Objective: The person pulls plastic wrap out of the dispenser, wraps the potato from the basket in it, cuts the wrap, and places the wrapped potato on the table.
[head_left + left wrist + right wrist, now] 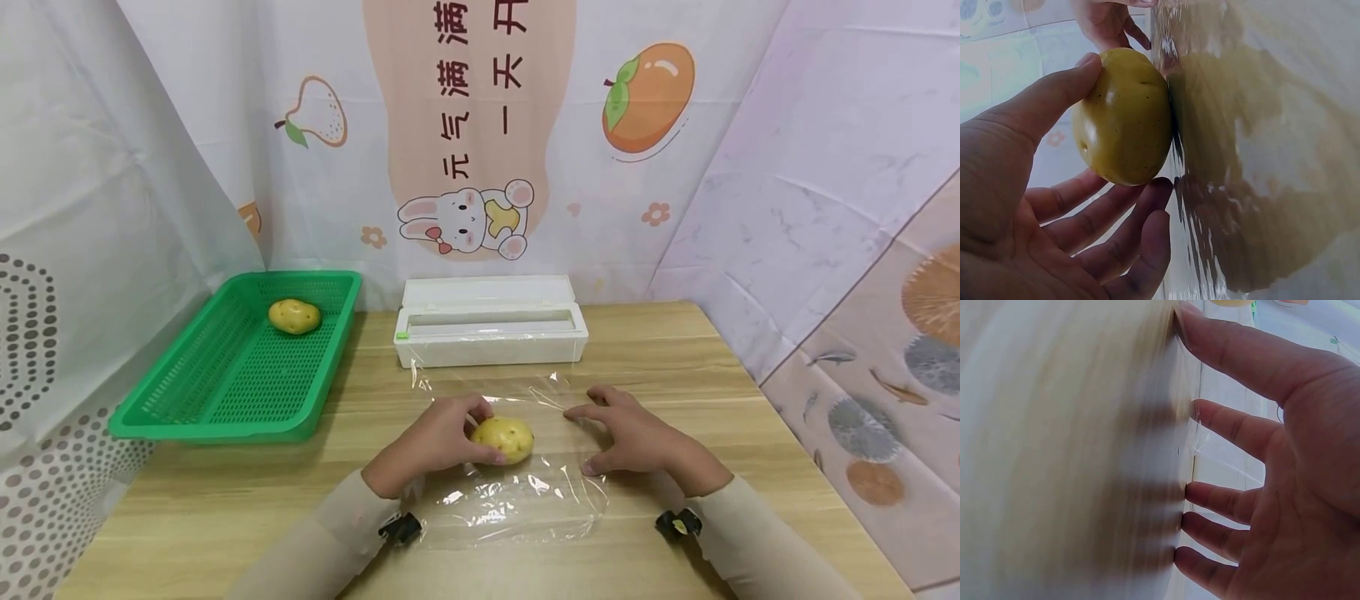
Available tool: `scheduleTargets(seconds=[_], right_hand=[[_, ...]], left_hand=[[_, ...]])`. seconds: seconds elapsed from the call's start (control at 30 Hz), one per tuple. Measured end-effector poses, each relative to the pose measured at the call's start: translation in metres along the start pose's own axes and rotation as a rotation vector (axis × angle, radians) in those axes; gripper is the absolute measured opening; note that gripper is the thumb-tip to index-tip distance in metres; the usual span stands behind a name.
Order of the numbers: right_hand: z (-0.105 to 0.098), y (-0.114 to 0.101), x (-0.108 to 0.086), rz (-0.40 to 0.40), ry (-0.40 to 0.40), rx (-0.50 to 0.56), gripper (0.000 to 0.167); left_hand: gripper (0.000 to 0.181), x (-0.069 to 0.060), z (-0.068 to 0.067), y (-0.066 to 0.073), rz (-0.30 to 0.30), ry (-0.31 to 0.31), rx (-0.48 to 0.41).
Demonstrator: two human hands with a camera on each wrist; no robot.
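Note:
A yellow potato (506, 440) lies on a sheet of clear plastic wrap (517, 508) spread over the table. My left hand (448, 437) holds its left side between thumb and fingers; in the left wrist view the thumb presses the top of the potato (1125, 119) and the fingers bend beneath. To the right, my right hand (628, 432) has its fingers spread, fingertips down at the right edge of the wrap and nothing gripped. In the right wrist view the fingertips of this hand (1291, 462) touch the surface, a little film showing near the index finger.
Behind the wrap stands a white wrap dispenser box (491, 350), its lid raised and film hanging from its front. A green plastic basket (247, 429) at the left holds another potato (295, 317). Printed curtains (300, 208) close off the back and sides of the wooden table (660, 350).

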State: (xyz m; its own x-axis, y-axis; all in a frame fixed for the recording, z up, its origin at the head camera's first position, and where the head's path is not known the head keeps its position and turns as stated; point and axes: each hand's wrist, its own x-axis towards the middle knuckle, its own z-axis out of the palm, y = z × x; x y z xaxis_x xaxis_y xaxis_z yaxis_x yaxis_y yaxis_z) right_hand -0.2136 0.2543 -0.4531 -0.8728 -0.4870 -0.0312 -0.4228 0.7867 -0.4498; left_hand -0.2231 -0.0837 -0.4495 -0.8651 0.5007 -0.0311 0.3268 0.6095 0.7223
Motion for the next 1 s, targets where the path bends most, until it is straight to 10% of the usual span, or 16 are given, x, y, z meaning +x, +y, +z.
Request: scheduleTargets(seconds=[1.0], right_hand=[[-0.013, 0.006, -0.005, -0.035, -0.050, 0.089, 0.078]], left_hand=[[0.065, -0.027, -0.025, -0.014, -0.041, -0.019, 0.096]])
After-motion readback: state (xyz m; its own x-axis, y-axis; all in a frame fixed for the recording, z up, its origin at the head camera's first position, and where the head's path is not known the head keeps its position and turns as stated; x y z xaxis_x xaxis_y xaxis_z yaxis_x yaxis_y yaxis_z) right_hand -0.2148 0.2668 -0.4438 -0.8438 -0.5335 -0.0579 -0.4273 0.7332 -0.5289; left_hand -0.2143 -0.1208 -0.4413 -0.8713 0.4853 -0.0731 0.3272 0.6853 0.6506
